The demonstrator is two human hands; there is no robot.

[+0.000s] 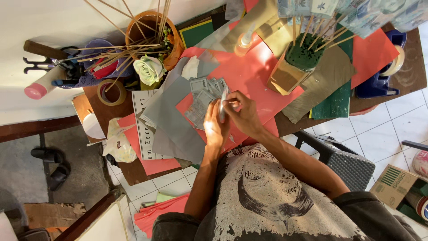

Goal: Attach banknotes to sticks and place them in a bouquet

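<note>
My left hand [216, 127] and my right hand [243, 114] meet over the table and together pinch a narrow folded banknote [221, 106], held upright between the fingers. Just left of the hands, several flat banknotes [201, 96] lie fanned on a red paper sheet [249, 76] and a grey paper sheet [171, 120]. Beyond the hands, a gold-wrapped block with green foam [294, 64] carries wooden sticks topped with folded banknotes [352, 13].
A clay pot [151, 31] of thin sticks, a white paper rose [149, 69], a tape roll [111, 92], a glue bottle [244, 42] and a blue tape dispenser [383, 76] crowd the table. A dark chair [343, 163] stands at right, sandals [51, 163] on the floor at left.
</note>
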